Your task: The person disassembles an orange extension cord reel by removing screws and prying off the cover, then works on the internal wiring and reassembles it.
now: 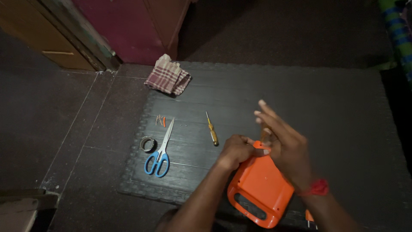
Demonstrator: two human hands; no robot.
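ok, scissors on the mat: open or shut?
Shut. The blue-handled scissors lie flat on the dark mat, blades together in one straight line, beside a tape roll, apart from both hands.

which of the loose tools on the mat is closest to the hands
The yellow-handled screwdriver, lying just left of the left hand. The blue-handled scissors and the tape roll lie farther left.

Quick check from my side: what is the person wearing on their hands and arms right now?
Both forearms are bare, with no sleeves in view. The left hand wears no glove, ring or band that I can see. The right hand is also ungloved, with a red thread band tied round its wrist, bunched into a knot. No watch shows. The light is dim, so small marks cannot be told.
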